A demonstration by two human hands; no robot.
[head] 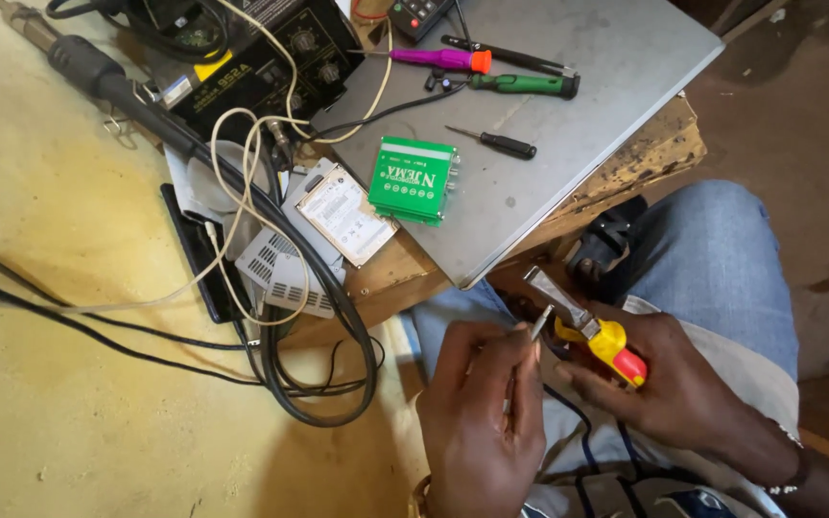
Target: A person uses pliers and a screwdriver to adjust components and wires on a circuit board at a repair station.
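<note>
Two hands work low in our head view, over our lap in blue jeans (722,249). Our left hand (482,422) has its fingers (515,360) curled in close, pinching a thin grey metal piece (540,322) between thumb and fingertips; what else runs down inside the fist we cannot tell. Our right hand (683,384) is wrapped tight around the pliers (587,321), whose yellow and red handles sit in the palm while the grey metal nose points up and left, just beside the thin piece

On the bench a grey metal sheet (616,48) lies over a worn wooden top (664,144). One green box (414,179) with pale lettering on its lid stands near the sheet's lower edge. Just left of it lies one flat silver drive (345,213) bearing a white rectangular label with fine print. One black station (261,48) with two round knobs and a yellow label sits at the upper left

We count three screwdrivers: one purple with an orange collar (438,59), one green (525,84), one small and black (491,142). Black and cream cables (271,288) loop down to the yellow floor (40,192)
</note>
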